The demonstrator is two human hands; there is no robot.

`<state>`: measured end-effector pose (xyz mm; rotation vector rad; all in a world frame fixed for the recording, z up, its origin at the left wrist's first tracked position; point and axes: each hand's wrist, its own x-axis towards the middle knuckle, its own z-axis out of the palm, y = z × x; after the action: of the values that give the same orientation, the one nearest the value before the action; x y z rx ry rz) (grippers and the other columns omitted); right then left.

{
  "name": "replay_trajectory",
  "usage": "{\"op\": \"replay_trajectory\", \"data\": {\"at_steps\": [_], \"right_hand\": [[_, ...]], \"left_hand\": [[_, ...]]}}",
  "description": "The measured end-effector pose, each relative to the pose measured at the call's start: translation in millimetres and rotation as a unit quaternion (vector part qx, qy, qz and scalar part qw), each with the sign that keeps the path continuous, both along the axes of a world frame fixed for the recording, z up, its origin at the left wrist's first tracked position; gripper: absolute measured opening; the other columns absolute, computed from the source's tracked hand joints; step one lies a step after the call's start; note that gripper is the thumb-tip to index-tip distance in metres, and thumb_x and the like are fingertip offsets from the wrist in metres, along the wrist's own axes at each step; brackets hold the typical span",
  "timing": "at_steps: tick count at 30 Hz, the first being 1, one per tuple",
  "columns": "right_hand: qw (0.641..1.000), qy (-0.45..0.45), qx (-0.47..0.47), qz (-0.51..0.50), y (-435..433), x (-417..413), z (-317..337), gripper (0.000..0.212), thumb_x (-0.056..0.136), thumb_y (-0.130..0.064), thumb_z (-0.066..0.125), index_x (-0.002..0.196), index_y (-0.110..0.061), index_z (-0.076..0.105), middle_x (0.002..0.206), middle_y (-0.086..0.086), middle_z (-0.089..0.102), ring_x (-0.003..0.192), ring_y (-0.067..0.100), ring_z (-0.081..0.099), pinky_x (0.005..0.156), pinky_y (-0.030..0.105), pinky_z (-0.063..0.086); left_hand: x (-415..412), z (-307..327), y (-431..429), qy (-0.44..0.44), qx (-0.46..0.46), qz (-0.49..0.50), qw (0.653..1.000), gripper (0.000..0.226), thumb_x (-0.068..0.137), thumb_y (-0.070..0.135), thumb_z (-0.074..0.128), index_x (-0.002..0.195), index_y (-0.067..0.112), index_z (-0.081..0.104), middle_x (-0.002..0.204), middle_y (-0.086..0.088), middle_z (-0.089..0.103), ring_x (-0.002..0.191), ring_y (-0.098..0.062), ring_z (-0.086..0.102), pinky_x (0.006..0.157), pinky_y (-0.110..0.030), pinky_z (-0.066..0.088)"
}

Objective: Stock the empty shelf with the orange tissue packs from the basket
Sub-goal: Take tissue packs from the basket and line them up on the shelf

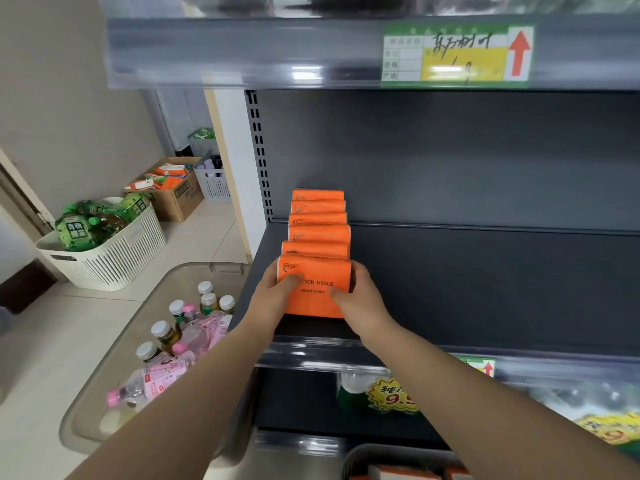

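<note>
A row of several orange tissue packs (318, 220) stands upright on the dark grey shelf (485, 289), running from its back wall toward the front at the left end. The frontmost orange pack (317, 299) is held between both hands near the shelf's front edge. My left hand (273, 299) grips its left side with the thumb across its face. My right hand (360, 303) presses on its right side. A basket (363, 459) with more orange packs shows partly at the bottom edge, below the shelves.
A clear bin (145, 327) of bottled drinks sits on the floor to the left. A white basket (114, 258) of green bottles, a cardboard box (176, 199) and a grey basket (211, 185) stand further back. Price labels line the shelf rails. Packaged goods fill the shelf below.
</note>
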<state>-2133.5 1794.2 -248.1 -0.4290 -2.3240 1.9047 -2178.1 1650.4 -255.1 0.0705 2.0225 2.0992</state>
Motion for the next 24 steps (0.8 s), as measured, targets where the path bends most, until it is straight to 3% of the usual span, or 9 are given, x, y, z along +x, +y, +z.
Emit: {"op": "replay_trajectory", "data": {"at_steps": [4,10,14,20,24], "right_hand": [[1.0,0.001,0.006,0.015,-3.2,0.8,-1.8,0.051,0.093,-0.01,0.052,0.137,-0.027,0.034,0.097,-0.018,0.053,0.088,0.0,0.052,0.074,0.02,0.042],[0.999,0.004,0.006,0.033,-5.4,3.7,-3.3,0.052,0.093,-0.007,0.049,0.137,-0.029,0.031,0.107,-0.013,0.053,0.088,-0.004,0.05,0.068,0.011,0.037],[0.999,0.008,0.009,0.042,-6.9,3.4,-4.1,0.054,0.094,-0.005,0.045,0.137,-0.032,0.028,0.115,-0.009,0.052,0.09,-0.003,0.05,0.068,0.01,0.037],[0.999,0.025,0.008,0.044,-5.7,3.3,-4.5,0.052,0.093,0.001,0.044,0.122,-0.041,0.03,0.101,-0.022,0.049,0.089,-0.009,0.049,0.057,-0.003,0.039],[0.998,0.021,0.009,0.05,-4.7,3.3,-3.3,0.051,0.094,-0.001,0.045,0.126,-0.039,0.031,0.101,-0.023,0.048,0.089,-0.01,0.049,0.06,0.001,0.038]], "left_hand": [[2.1,1.1,-0.3,-0.001,-0.001,-0.016,1.0,0.025,0.096,0.019,0.053,0.107,0.042,0.056,0.11,0.009,0.066,0.103,-0.011,0.062,0.079,-0.027,0.048],[2.2,-0.2,-1.7,0.0,-0.014,-0.034,0.999,0.026,0.097,0.02,0.052,0.111,0.042,0.053,0.113,0.008,0.065,0.105,-0.011,0.061,0.086,-0.031,0.048],[2.2,-1.0,-2.2,0.001,-0.02,-0.027,0.999,0.024,0.097,0.022,0.052,0.105,0.045,0.053,0.105,0.014,0.065,0.099,-0.005,0.061,0.075,-0.023,0.047],[0.3,-1.7,-1.5,-0.014,-0.034,-0.026,0.999,0.02,0.097,0.025,0.052,0.108,0.041,0.051,0.111,0.009,0.063,0.104,-0.011,0.059,0.082,-0.03,0.046],[0.1,-1.4,-0.3,-0.017,-0.035,-0.015,0.999,0.019,0.097,0.024,0.051,0.11,0.038,0.05,0.107,0.01,0.062,0.098,-0.009,0.059,0.074,-0.025,0.046]]}}
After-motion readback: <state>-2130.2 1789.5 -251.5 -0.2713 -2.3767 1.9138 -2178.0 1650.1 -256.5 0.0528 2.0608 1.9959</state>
